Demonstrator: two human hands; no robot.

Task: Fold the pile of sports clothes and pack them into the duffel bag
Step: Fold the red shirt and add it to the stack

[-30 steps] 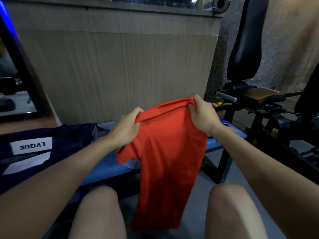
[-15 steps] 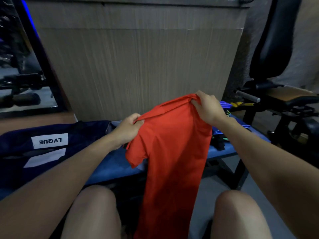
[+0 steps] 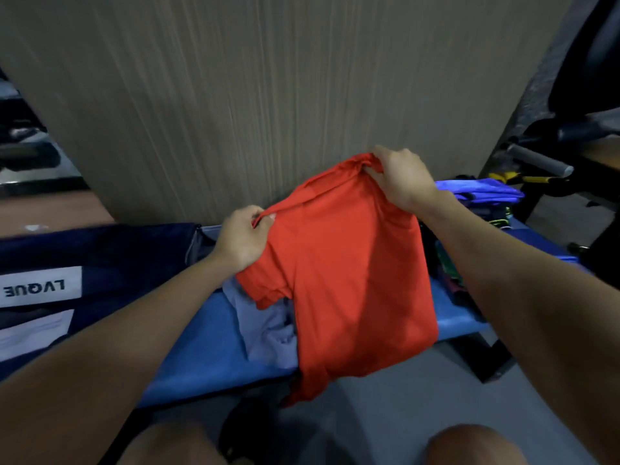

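I hold a red-orange shirt (image 3: 349, 280) by its top edge over the blue bench (image 3: 201, 357). My left hand (image 3: 243, 238) pinches the left corner and my right hand (image 3: 401, 177) grips the right corner, higher and farther back. The shirt's lower part drapes over the bench's front edge. A pale blue garment (image 3: 265, 333) lies crumpled under it. The navy duffel bag (image 3: 100, 260) with a white label sits on the bench at the left. A pile of blue, green and dark clothes (image 3: 476, 203) lies at the bench's right end, partly hidden by my right arm.
A wood-grain panel wall (image 3: 268, 95) stands right behind the bench. Black gym equipment with a grey padded bar (image 3: 536, 159) is at the right. My bare knees (image 3: 476, 444) are at the bottom, over grey floor.
The shirt has come down and forward: it hung freely between my knees before, and now its lower part lies over the bench. Both hands kept their hold while my head tilted downward.
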